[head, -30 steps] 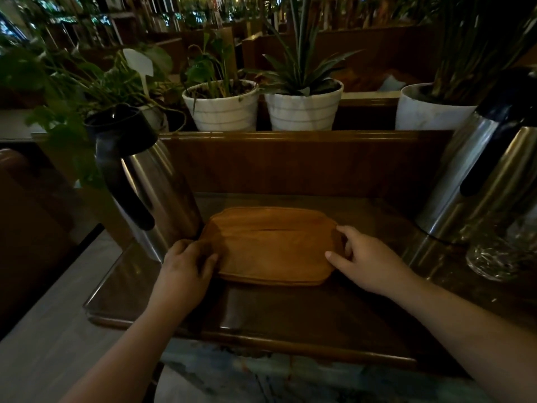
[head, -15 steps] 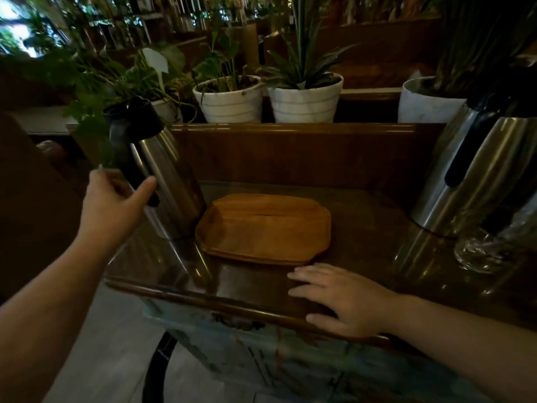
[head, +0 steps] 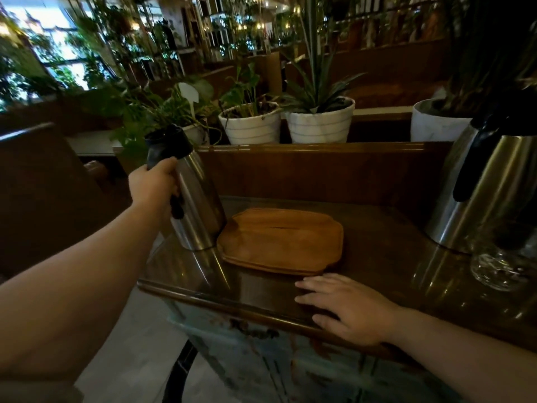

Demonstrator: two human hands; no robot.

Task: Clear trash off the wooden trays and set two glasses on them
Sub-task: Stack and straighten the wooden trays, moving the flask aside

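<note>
A stack of wooden trays (head: 280,238) lies bare in the middle of a dark glossy table (head: 377,266). My left hand (head: 154,186) grips the black handle of a steel thermos jug (head: 193,199) that stands just left of the trays, touching their corner. My right hand (head: 345,308) rests flat, fingers spread, on the table's front edge below the trays. A clear glass (head: 502,266) stands at the right edge of the table, partly cut off by the frame. I see no trash on the trays.
A second steel thermos jug (head: 482,193) stands at the right, behind the glass. A wooden back rail (head: 319,170) closes the table's far side, with white plant pots (head: 319,123) beyond it. A dark seat back is at the left.
My left hand left the trays' edge, rose to the left jug and closed on its handle. My right hand drew back from the trays to the table's front edge.
</note>
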